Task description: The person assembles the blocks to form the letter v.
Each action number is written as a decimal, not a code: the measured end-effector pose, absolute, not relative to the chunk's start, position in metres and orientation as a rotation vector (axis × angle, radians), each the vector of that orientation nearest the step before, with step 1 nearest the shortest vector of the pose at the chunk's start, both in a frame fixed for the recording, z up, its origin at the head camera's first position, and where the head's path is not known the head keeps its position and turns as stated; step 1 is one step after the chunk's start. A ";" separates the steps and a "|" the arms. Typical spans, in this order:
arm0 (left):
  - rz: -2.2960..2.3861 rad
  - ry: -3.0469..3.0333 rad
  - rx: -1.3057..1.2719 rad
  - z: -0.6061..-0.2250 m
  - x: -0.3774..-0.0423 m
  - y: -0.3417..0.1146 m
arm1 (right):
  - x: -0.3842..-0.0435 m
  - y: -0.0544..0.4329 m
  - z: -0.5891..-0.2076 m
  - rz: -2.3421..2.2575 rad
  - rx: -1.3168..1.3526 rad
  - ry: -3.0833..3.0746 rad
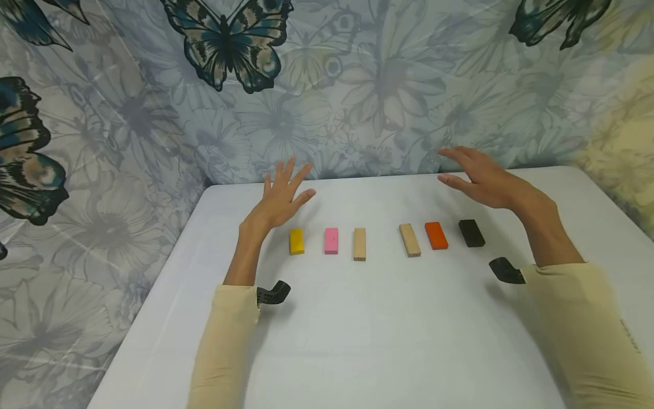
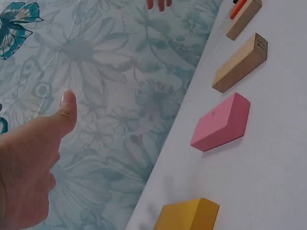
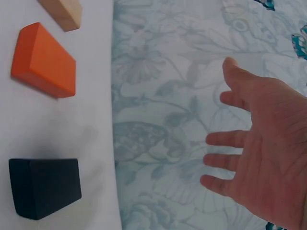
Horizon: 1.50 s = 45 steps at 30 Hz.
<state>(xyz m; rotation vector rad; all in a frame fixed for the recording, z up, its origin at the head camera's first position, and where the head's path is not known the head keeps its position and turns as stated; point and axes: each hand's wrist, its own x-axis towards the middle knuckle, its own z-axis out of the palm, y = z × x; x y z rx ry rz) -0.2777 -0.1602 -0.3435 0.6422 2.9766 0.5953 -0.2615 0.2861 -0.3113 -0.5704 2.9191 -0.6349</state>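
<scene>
Several small blocks lie in a spaced row across the white table. From left to right in the head view come a yellow block, a pink block, a plain wooden block, a second wooden block, an orange block and a black block. My left hand is raised behind the yellow block, fingers spread and holding nothing. Over the far right of the table my right hand hovers beyond the black block, its fingers extended and nothing in it.
The white table meets a wall covering printed with flowers and butterflies at its far edge. A dark wrist mount sits at the left cuff, another at the right cuff.
</scene>
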 end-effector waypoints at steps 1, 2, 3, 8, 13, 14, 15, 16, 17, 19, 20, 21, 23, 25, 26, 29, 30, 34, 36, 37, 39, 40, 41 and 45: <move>0.597 2.978 0.647 -0.343 -0.278 -0.158 | -0.261 0.285 -0.310 -0.637 -0.576 2.916; 0.599 2.979 0.650 -0.343 -0.278 -0.156 | -0.260 0.285 -0.310 -0.641 -0.581 2.910; 0.605 2.982 0.651 -0.342 -0.278 -0.155 | -0.259 0.285 -0.309 -0.642 -0.584 2.906; 0.634 3.001 0.669 -0.339 -0.275 -0.149 | -0.253 0.284 -0.305 -0.634 -0.616 2.894; 0.648 2.992 0.712 -0.337 -0.271 -0.144 | -0.247 0.276 -0.304 -0.616 -0.672 2.882; 0.643 2.987 0.721 -0.337 -0.270 -0.143 | -0.246 0.273 -0.304 -0.613 -0.682 2.878; 0.642 2.981 0.733 -0.338 -0.268 -0.142 | -0.246 0.271 -0.304 -0.610 -0.695 2.875; 0.630 2.975 0.747 -0.339 -0.267 -0.141 | -0.245 0.269 -0.304 -0.603 -0.702 2.871; 0.621 2.964 0.764 -0.340 -0.266 -0.141 | -0.244 0.267 -0.304 -0.599 -0.701 2.864; 0.604 2.936 0.792 -0.342 -0.261 -0.139 | -0.242 0.263 -0.304 -0.582 -0.698 2.854; 0.598 2.924 0.803 -0.343 -0.260 -0.137 | -0.241 0.261 -0.304 -0.580 -0.702 2.848; 0.588 2.915 0.815 -0.344 -0.258 -0.136 | -0.240 0.260 -0.304 -0.578 -0.701 2.838; 0.571 2.895 0.832 -0.344 -0.255 -0.134 | -0.236 0.258 -0.304 -0.575 -0.684 2.809; 0.547 2.878 0.850 -0.344 -0.254 -0.131 | -0.232 0.257 -0.303 -0.574 -0.683 2.779; 0.538 2.866 0.864 -0.344 -0.253 -0.130 | -0.230 0.256 -0.303 -0.569 -0.678 2.761; 0.508 2.817 0.899 -0.342 -0.250 -0.126 | -0.226 0.254 -0.303 -0.527 -0.685 2.731; 0.496 2.802 0.912 -0.342 -0.249 -0.124 | -0.225 0.253 -0.303 -0.515 -0.693 2.724; 0.431 2.740 0.968 -0.337 -0.244 -0.119 | -0.222 0.250 -0.304 -0.457 -0.779 2.710; 0.401 2.689 0.993 -0.334 -0.242 -0.116 | -0.221 0.249 -0.306 -0.422 -0.832 2.698; 0.383 2.657 1.004 -0.332 -0.241 -0.115 | -0.221 0.249 -0.306 -0.401 -0.856 2.689; 0.337 2.582 1.009 -0.329 -0.240 -0.113 | -0.220 0.249 -0.308 -0.351 -0.891 2.658; 0.314 2.544 1.011 -0.328 -0.239 -0.112 | -0.219 0.250 -0.308 -0.336 -0.889 2.635; 0.297 2.510 1.005 -0.327 -0.238 -0.111 | -0.219 0.250 -0.309 -0.324 -0.883 2.608; 0.220 2.399 0.992 -0.322 -0.235 -0.107 | -0.215 0.249 -0.309 -0.294 -0.820 2.486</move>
